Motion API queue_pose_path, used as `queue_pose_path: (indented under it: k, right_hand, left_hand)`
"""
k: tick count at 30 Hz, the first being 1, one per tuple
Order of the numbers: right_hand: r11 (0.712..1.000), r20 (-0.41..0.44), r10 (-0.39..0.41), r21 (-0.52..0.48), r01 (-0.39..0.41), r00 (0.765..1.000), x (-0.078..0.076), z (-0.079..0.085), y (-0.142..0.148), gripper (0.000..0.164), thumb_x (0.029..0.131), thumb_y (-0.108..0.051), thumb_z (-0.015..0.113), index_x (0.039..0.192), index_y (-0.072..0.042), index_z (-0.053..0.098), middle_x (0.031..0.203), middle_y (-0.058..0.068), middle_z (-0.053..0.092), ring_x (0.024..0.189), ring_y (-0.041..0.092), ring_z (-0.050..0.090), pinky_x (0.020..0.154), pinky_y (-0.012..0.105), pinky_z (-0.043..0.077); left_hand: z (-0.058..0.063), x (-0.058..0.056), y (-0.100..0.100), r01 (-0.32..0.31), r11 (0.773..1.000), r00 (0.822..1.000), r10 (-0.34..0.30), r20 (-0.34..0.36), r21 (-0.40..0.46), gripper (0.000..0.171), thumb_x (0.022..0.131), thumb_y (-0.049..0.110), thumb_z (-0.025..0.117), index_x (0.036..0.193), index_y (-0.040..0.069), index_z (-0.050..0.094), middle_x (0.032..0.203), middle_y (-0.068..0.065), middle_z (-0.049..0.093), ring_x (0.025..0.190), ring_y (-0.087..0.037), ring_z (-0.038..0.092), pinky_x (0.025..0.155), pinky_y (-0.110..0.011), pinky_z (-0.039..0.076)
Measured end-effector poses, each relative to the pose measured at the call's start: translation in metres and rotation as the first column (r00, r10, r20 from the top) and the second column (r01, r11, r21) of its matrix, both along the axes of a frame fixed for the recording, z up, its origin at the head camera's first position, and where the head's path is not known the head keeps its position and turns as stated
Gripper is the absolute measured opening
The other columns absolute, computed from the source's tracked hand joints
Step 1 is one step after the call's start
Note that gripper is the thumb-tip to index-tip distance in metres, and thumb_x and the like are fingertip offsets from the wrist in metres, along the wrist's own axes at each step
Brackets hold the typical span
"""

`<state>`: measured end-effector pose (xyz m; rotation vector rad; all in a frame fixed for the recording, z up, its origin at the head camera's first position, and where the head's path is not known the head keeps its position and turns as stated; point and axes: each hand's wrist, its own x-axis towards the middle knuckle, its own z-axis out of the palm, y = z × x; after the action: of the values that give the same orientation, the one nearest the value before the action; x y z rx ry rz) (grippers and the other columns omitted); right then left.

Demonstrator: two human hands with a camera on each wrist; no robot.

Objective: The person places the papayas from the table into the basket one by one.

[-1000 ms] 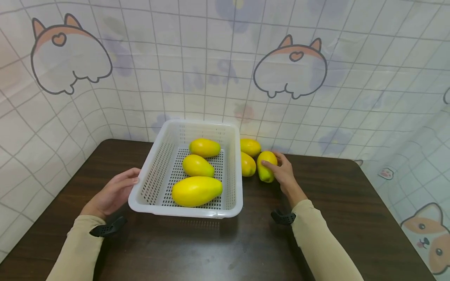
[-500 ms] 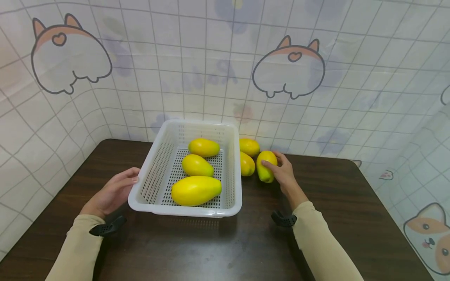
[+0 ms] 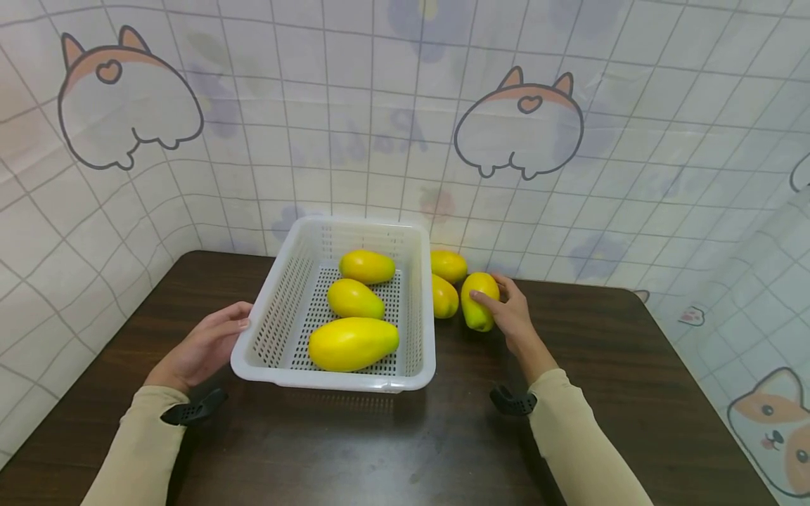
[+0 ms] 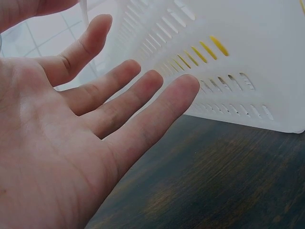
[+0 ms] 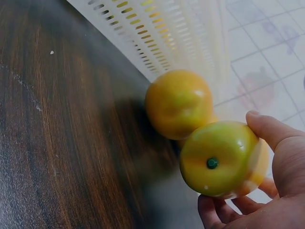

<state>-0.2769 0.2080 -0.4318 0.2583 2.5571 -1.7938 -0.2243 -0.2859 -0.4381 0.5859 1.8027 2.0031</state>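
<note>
My right hand (image 3: 514,313) grips a yellow papaya (image 3: 476,313) with a greenish end, to the right of the white basket (image 3: 428,337). In the right wrist view the thumb lies on one side of this fruit and the fingers curl under the other, its green stem spot facing the camera. My left hand (image 3: 205,344) is at the basket's left side, fingertips right at the rim. The left wrist view shows its fingers (image 4: 147,109) loosely extended along the slotted wall. Inside the basket lie three papayas, the largest papaya (image 3: 353,344) nearest me.
Two more papayas, a back papaya (image 3: 449,266) and a nearer papaya (image 3: 446,296), lie against the basket's right side, partly hidden by it. The dark wooden table (image 3: 354,457) ends at a wall covering (image 3: 380,140) with a grid and corgi print.
The head view has shifted very slightly. Both hands, the basket and the papayas hold nearly the same places.
</note>
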Motion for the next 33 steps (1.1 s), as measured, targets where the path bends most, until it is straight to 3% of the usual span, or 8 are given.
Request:
queue_pose_path:
  k: [25,33]
  right_hand:
    - [0.997,-0.038,0.054,-0.047,-0.056,0.998,0.010,0.020,-0.013,0.078,0.078,-0.050,0.064,0.142,-0.021,0.028,0.144,0.007,0.032,0.124,0.027,0.037,0.104,0.045,0.035]
    - [0.996,-0.065,0.071,-0.057,-0.075,0.995,0.011,0.027,-0.018,0.073,0.080,-0.048,0.064,0.139,-0.021,0.032,0.144,0.005,0.034,0.124,0.027,0.037,0.105,0.045,0.033]
  left_hand:
    - [0.000,0.000,-0.001,0.024,0.999,1.000,-0.024,-0.010,0.022,0.031,0.099,0.008,0.025,0.126,0.010,0.039,0.122,-0.006,0.047,0.107,-0.016,0.058,0.090,-0.038,0.049]
    - [0.001,0.001,0.000,0.013,1.000,1.000,-0.013,-0.004,0.010,0.031,0.099,0.009,0.026,0.126,0.011,0.039,0.122,-0.005,0.047,0.107,-0.016,0.058,0.090,-0.038,0.048]
